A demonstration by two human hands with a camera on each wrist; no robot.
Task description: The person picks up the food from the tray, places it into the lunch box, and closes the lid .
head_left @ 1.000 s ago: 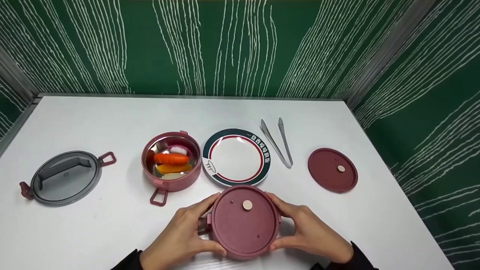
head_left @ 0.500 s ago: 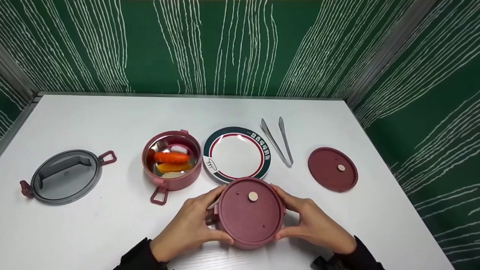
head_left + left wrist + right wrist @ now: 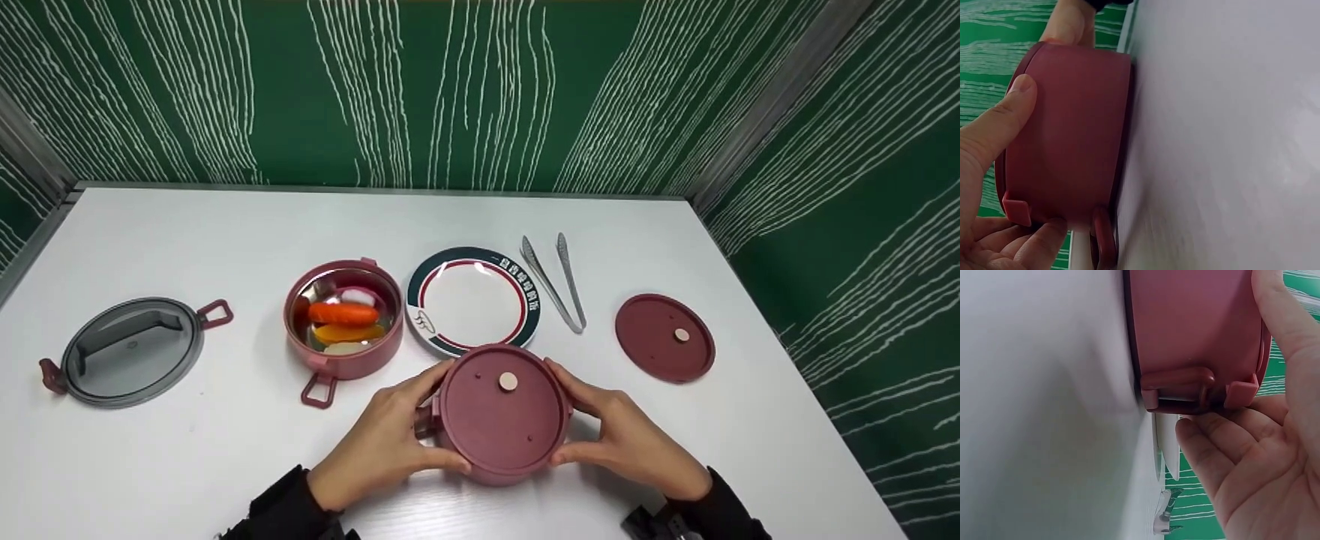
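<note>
The lidded pot (image 3: 504, 424) sat between both hands at the near side of the table (image 3: 150, 480), upright with its cover (image 3: 487, 409) uppermost; whether the base touched the tabletop could not be told. Taking that pot as the clock's centre, with twelve pointing to the far edge, the left hand (image 3: 382, 442) gripped it from nine o'clock and the right hand (image 3: 630, 435) from three, each thumb parted widely from its fingers to span the curved wall. The opposed hold probably served to share the weight and keep the cover level.

A plate (image 3: 472, 304) lay at twelve, its near rim partly hidden by the cover. An uncovered pot (image 3: 360, 366) stood at ten, its contents in plain view (an orange piece (image 3: 343, 313), shaped like a carrot, among them). Tongs (image 3: 550, 286) lay at one with their arms spread, a grey lid (image 3: 133, 352) at nine, well beyond the left hand, and a loose red lid (image 3: 665, 341) at two, seemingly spaced out to leave elbow room.

The held pot was a squat, matt, dusty-red cylinder, with a pale round knob (image 3: 508, 382) on top and a squarish looped handle (image 3: 1182, 376) low near its base. The uncovered pot's lining shone like steel, the plate gleamed like glazed ceramic, and the grey lid looked translucent.
</note>
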